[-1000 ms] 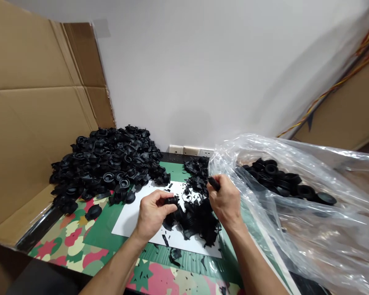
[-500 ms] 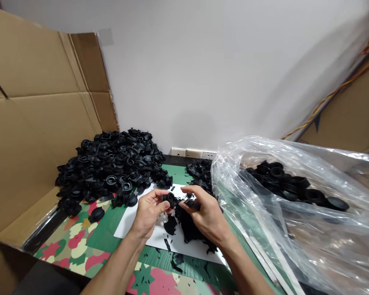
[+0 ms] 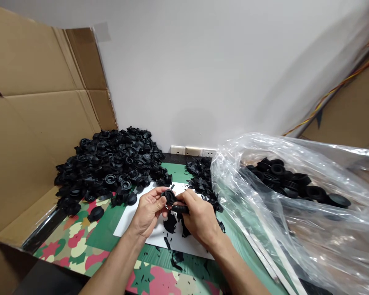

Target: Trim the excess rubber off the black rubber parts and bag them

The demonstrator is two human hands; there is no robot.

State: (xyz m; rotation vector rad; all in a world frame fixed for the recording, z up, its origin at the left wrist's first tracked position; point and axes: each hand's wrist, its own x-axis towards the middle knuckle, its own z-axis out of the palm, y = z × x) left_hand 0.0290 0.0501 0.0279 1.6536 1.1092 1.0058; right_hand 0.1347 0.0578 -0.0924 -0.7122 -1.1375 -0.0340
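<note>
Pinched between the thumb and fingers of my left hand is a black ribbed rubber boot, its round open end facing up towards me. My right hand is closed just to the right of it, fingertips at the boot's edge. A dark rod-like thing sticks out from the right fingers towards the left; its kind is not clear. Under both hands lies a white sheet with black rubber scraps on it.
A large heap of similar black boots fills the left, beside a cardboard wall. Black trimmings are piled behind my right hand. On the right, a clear plastic bag holds more black parts. Wall sockets are behind.
My right hand has turned and closed in against the boot, its fingers now lower and nearer together. The boot has tilted so that its open end shows more.
</note>
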